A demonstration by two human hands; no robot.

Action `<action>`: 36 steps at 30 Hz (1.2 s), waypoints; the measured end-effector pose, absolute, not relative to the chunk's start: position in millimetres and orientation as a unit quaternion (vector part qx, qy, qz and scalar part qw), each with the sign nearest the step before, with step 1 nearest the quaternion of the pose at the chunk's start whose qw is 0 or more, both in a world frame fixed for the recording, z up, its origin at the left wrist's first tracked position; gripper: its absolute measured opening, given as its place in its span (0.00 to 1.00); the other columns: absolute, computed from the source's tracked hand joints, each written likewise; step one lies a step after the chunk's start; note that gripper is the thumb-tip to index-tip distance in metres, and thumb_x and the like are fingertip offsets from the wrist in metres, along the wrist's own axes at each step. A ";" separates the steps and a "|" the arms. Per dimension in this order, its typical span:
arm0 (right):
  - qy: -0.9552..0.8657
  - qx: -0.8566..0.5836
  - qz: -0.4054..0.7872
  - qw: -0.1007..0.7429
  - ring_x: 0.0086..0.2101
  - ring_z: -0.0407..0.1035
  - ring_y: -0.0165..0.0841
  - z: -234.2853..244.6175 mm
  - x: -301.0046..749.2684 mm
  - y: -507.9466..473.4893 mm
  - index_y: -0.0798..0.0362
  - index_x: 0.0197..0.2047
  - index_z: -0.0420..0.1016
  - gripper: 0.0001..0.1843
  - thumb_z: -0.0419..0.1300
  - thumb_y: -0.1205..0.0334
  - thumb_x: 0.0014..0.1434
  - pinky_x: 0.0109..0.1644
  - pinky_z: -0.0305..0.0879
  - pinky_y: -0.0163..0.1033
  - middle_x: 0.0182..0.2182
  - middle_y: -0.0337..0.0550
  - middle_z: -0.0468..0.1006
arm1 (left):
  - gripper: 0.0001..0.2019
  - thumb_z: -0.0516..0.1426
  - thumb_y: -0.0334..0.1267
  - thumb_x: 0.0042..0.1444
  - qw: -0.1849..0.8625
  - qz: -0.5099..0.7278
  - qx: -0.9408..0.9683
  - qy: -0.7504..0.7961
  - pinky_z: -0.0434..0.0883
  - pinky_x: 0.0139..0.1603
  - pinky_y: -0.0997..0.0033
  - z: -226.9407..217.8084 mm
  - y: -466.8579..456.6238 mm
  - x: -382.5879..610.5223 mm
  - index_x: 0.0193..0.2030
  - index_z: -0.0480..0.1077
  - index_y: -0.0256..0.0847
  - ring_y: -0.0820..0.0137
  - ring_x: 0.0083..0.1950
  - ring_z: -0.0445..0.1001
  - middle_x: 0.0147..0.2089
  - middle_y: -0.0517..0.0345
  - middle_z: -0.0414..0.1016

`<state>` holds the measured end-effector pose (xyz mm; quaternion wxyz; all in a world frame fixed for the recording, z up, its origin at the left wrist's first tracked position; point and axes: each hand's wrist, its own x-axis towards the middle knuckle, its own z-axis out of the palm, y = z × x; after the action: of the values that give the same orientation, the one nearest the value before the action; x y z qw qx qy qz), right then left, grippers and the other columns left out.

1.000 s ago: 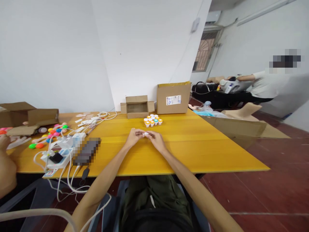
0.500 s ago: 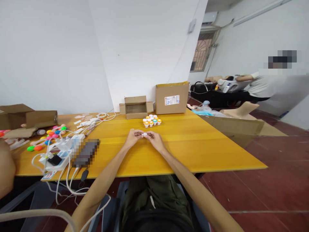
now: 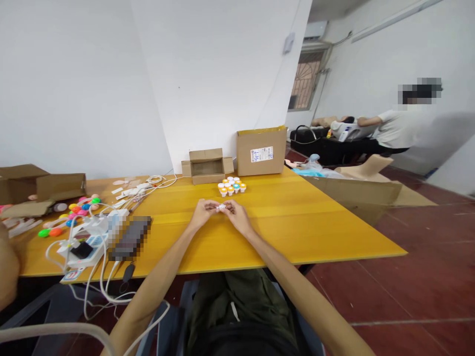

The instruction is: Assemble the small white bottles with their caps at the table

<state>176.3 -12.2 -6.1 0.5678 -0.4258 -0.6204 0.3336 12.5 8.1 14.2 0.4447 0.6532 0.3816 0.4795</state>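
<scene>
A small white piece [image 3: 221, 207], too small to name, is pinched between the fingertips of both my hands, above the yellow wooden table [image 3: 297, 217]. My left hand [image 3: 203, 212] grips it from the left, thumb and fingers closed. From the other side my right hand [image 3: 237, 214] holds it the same way. Just beyond my fingers stands a cluster of several small round-capped pieces [image 3: 230, 186] with white, orange and blue tops and narrow white stems.
Behind the cluster stand an open cardboard box [image 3: 207, 170] and a taller labelled carton [image 3: 261, 153]. On the left lie a power strip [image 3: 87, 249] with cables, a dark phone-like slab [image 3: 131, 237] and colourful balls [image 3: 81, 207]. A person [image 3: 403, 126] sits at the far right.
The view has shifted slightly, so the background sits a little further left. Both hands stay together on the small white piece, which appears slightly turned.
</scene>
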 end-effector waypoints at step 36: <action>-0.664 -0.402 0.257 0.576 0.31 0.74 0.35 -5.8 176.1 -17.4 0.47 0.32 0.70 0.05 0.61 0.57 0.56 0.37 0.71 0.39 0.30 0.39 0.80 | 0.10 0.72 0.37 0.37 0.450 0.496 0.635 0.385 0.79 0.46 0.63 16.6 4.7 12.9 0.27 0.79 0.39 0.64 0.35 0.82 0.31 0.55 0.83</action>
<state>176.1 -17.4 -5.8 0.5758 -0.4020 -0.6637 0.2574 12.9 4.7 16.6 0.4501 0.6351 0.3848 0.4961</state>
